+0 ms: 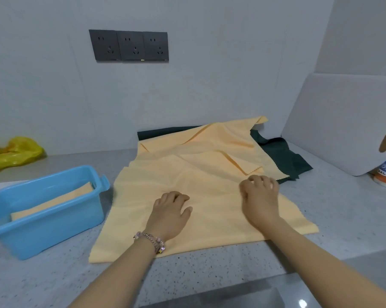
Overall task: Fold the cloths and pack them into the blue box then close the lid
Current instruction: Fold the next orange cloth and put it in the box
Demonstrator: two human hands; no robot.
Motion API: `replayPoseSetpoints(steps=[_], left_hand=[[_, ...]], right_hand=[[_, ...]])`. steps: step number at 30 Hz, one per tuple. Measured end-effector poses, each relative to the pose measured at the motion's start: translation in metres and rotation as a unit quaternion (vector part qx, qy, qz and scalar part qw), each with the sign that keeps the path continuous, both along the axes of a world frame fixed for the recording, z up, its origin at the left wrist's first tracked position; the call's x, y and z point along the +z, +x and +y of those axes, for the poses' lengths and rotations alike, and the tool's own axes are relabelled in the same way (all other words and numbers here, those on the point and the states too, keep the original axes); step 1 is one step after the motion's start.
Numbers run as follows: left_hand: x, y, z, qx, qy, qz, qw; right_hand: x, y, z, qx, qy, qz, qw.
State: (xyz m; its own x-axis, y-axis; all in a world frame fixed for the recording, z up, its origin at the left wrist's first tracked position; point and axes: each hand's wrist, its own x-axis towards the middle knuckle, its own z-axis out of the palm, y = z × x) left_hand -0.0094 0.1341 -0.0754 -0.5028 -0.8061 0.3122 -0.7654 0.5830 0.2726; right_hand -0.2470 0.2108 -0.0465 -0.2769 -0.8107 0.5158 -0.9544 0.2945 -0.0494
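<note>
A speckled grey worktop (209, 276) is running along a pale tiled wall, where three dark sockets (129, 46) are sitting in a row. Both hands are resting, knuckles up, on a spread yellow cloth (212, 203). The left hand (171, 213) is lying with fingers loosely bent on the cloth's middle, its grip closed round nothing. The right hand (260, 196) is curling its fingers down onto the fabric near the cloth's right edge; whether that grip is pinching the fabric cannot be told. The cloth is lying rumpled, a second yellow cloth (209, 138) overlapping behind it, and one dark green cloth (283, 154) is showing beneath them. To the left, one open blue box (54, 227) is holding one folded yellow cloth (52, 202). One yellow bag (12, 153) is lying against the wall.
</note>
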Motion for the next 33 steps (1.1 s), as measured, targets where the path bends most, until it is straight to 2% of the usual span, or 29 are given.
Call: replayPoseSetpoints(steps=[2, 5, 9, 12, 15, 17, 20, 24, 26, 30, 33], left_hand=[[0.0, -0.001, 0.0, -0.001, -0.001, 0.004, 1.0], [0.0, -0.001, 0.001, -0.006, 0.0, 0.01, 1.0], [0.006, 0.0, -0.005, -0.017, 0.02, 0.041, 0.999], [0.024, 0.0, -0.021, 0.004, -0.028, 0.093, 0.995], [0.044, -0.001, -0.048, 0.049, -0.078, 0.081, 0.992], [0.053, -0.002, -0.067, 0.061, -0.077, 0.074, 0.992], [0.055, -0.007, -0.096, 0.056, -0.033, 0.043, 0.997], [0.054, -0.013, -0.124, 0.088, 0.086, -0.046, 0.991], [0.053, -0.014, -0.132, 0.096, 0.097, -0.052, 0.989], [0.06, -0.017, -0.137, 0.121, 0.047, -0.009, 0.991], [0.067, -0.017, -0.126, 0.122, -0.031, 0.106, 0.986]], right_hand=[[-0.002, 0.026, -0.004, 0.11, -0.016, -0.047, 0.993], [-0.008, 0.062, -0.011, 0.222, 0.053, -0.09, 0.97], [-0.023, 0.075, -0.015, 0.22, 0.072, -0.1, 0.968], [-0.026, 0.073, -0.016, 0.218, 0.065, -0.103, 0.968], [-0.027, 0.073, -0.017, 0.219, 0.059, -0.11, 0.968], [-0.026, 0.074, -0.018, 0.222, 0.056, -0.113, 0.967], [-0.026, 0.074, -0.017, 0.224, 0.054, -0.123, 0.965], [-0.025, 0.075, -0.016, 0.221, 0.053, -0.129, 0.965], [-0.025, 0.076, -0.016, 0.221, 0.052, -0.128, 0.965], [-0.025, 0.073, -0.017, 0.22, 0.049, -0.123, 0.967], [-0.027, 0.073, -0.017, 0.22, 0.044, -0.123, 0.967]])
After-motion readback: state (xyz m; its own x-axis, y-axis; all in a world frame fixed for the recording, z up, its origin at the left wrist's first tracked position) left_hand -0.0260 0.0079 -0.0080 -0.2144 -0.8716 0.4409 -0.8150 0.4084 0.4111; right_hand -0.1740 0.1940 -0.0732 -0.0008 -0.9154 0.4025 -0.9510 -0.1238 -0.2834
